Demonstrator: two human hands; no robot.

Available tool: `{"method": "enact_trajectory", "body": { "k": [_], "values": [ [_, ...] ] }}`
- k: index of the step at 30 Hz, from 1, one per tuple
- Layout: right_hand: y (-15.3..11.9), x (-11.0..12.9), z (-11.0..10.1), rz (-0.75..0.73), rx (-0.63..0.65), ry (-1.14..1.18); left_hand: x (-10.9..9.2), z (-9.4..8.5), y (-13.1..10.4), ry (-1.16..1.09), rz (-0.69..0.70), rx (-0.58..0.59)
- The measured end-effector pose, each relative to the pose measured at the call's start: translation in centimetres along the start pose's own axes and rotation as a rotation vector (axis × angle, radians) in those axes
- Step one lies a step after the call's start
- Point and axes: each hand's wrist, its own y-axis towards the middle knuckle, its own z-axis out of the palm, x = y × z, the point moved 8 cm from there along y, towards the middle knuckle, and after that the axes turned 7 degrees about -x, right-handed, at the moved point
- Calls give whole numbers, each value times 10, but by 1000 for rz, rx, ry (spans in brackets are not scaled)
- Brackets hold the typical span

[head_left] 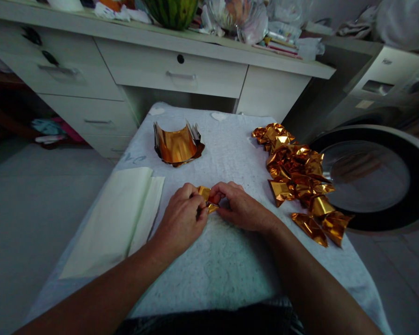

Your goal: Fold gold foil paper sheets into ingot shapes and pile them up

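Observation:
Between my two hands, over the middle of the cloth-covered table, is a small piece of folded gold foil paper. My left hand grips its left side with curled fingers. On the other side my right hand pinches it between thumb and fingers. Part of the foil is hidden by the fingers. Beyond my hands stands a curved stack of gold foil sheets. To the right lies a heap of folded gold foil pieces. Left of my left hand rests a stack of pale yellow paper.
A light patterned cloth covers the table. Behind it runs a white desk with drawers, a watermelon and a glass bowl on top. At the right, a washing machine door hangs open close to the foil heap.

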Motion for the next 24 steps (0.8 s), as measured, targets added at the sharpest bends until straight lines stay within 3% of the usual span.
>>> {"method": "enact_trajectory", "body": {
  "k": [24],
  "values": [
    [3,0,1,57,-16,-20,4,4,-2,-2,-14,12]
  ]
}}
